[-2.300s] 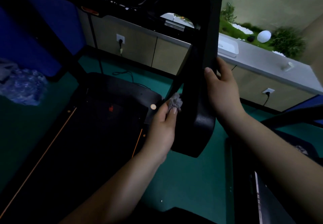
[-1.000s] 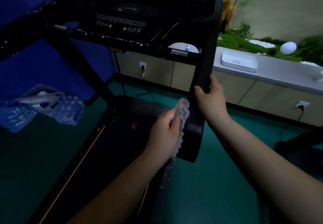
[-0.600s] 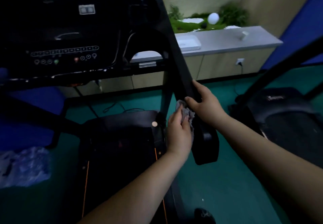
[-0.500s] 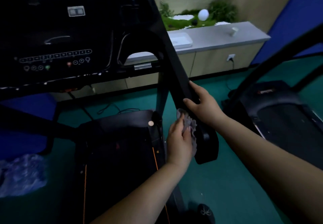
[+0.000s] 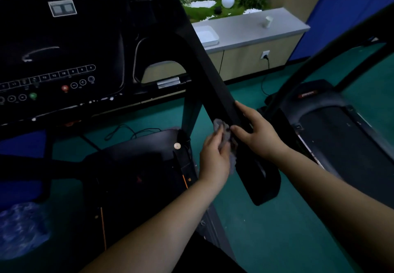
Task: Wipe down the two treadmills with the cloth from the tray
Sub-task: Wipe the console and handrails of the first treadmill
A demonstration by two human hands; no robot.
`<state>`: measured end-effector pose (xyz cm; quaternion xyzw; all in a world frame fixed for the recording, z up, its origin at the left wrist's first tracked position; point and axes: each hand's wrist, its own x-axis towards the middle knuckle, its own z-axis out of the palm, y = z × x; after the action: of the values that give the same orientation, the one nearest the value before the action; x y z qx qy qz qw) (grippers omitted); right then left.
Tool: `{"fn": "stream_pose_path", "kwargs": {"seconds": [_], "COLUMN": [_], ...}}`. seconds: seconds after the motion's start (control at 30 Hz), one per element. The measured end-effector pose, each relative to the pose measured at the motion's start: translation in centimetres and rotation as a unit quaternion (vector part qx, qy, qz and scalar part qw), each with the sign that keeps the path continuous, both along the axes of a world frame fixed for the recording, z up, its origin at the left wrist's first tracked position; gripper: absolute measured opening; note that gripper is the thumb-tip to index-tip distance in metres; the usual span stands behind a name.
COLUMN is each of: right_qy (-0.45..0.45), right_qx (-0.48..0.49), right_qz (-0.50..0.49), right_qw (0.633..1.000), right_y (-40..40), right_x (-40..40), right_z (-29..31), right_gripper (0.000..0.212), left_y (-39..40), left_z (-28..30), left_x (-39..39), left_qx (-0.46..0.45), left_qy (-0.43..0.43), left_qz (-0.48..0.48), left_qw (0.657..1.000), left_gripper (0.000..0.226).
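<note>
I stand on a black treadmill (image 5: 136, 179) with its console (image 5: 64, 59) at the upper left. Its right handrail (image 5: 215, 89) slopes down to a rounded end in the middle of the view. My left hand (image 5: 214, 157) holds a grey cloth (image 5: 222, 131) against the inner side of the rail. My right hand (image 5: 259, 133) grips the rail from the outer side, thumb on top. A second black treadmill (image 5: 332, 128) stands to the right. The white tray (image 5: 206, 35) sits on the grey counter behind.
A grey-topped cabinet (image 5: 251, 32) runs along the back wall with a wall socket (image 5: 265, 55) and a cable plugged in. Plants and a white ball lamp (image 5: 228, 0) sit behind it. A crumpled plastic bag (image 5: 21, 228) lies at the lower left. Green floor (image 5: 266, 236) between the treadmills.
The view has swung from looking down the rail's left side to face the console. My left hand with the cloth has slid up the rail toward my right hand's thumb.
</note>
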<state>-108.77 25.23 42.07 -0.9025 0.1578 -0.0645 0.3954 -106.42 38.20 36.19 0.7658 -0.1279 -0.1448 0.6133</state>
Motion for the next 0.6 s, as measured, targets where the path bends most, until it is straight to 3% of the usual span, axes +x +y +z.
{"fn": "stream_pose_path", "kwargs": {"seconds": [0.1, 0.2, 0.3, 0.37, 0.5, 0.6], "right_qy": [-0.001, 0.023, 0.037, 0.034, 0.031, 0.027], "right_qx": [-0.006, -0.032, -0.055, -0.057, -0.056, -0.058], "right_qz": [-0.006, -0.013, -0.025, -0.031, -0.043, -0.046], "right_qw": [1.000, 0.999, 0.997, 0.997, 0.997, 0.997], "right_y": [-0.2, 0.0, 0.3, 0.4, 0.7, 0.6], "right_x": [0.6, 2.6, 5.6, 7.7, 10.7, 11.1], "right_z": [0.1, 0.3, 0.9, 1.2, 1.3, 1.1], "right_gripper": [0.071, 0.076, 0.077, 0.075, 0.074, 0.074], "left_y": [2.2, 4.1, 6.4, 8.3, 12.3, 14.4], "left_z": [-0.3, 2.0, 5.3, 6.7, 6.1, 2.4], "left_x": [2.0, 6.7, 10.9, 13.0, 17.9, 20.7], "left_qx": [0.021, 0.040, 0.046, 0.099, 0.274, 0.407], "left_qy": [0.019, 0.030, -0.046, -0.129, -0.298, -0.319], "left_qz": [-0.054, 0.029, 0.093, 0.110, 0.078, 0.007], "left_qw": [0.998, 0.998, 0.994, 0.981, 0.911, 0.856], "left_gripper": [0.044, 0.043, 0.045, 0.046, 0.053, 0.067]}}
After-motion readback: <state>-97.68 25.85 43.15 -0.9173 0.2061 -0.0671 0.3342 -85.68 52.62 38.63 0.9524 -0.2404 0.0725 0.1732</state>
